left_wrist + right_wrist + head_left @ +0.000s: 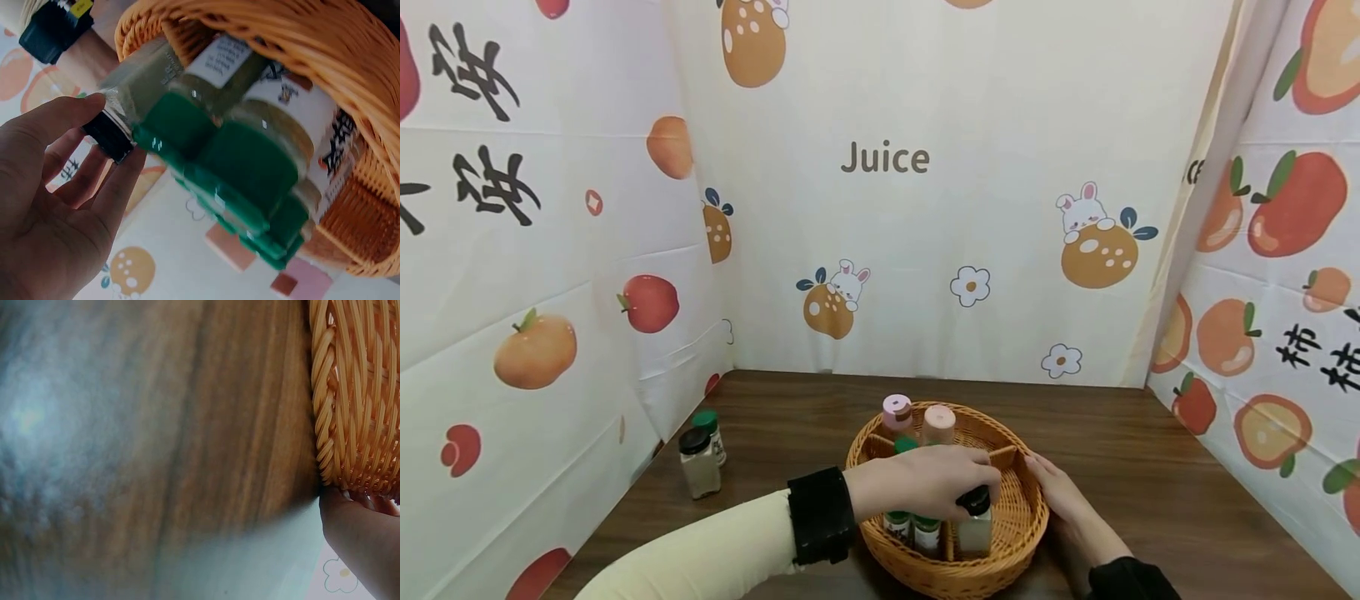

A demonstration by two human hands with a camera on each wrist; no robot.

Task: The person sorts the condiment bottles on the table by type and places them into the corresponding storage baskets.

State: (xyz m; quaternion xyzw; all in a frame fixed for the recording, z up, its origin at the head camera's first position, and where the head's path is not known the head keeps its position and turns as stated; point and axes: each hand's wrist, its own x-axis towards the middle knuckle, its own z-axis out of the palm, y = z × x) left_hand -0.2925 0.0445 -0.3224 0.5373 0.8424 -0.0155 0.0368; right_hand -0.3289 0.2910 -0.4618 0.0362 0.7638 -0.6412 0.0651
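Observation:
A round wicker basket (1026, 533) with dividers stands on the dark wooden table. My left hand (981, 493) reaches over it from the left and pinches the black cap of a glass spice jar (976, 527) standing in the front compartment. In the left wrist view the thumb and fingers of the left hand (115, 131) close on that cap of the jar (140, 78), beside green-capped jars (244, 162) inside the basket (350, 56). My right hand (1060, 490) lies with straight fingers against the basket's right rim (356, 394); only part of the right hand (359, 540) shows there.
Two pink-capped bottles (917, 417) stand in the basket's far compartments and green-capped jars (913, 525) in the front left. A black-capped jar (700, 462) and a green-capped jar (709, 433) stand on the table (1150, 467) at the left. Fruit-print cloth walls close three sides.

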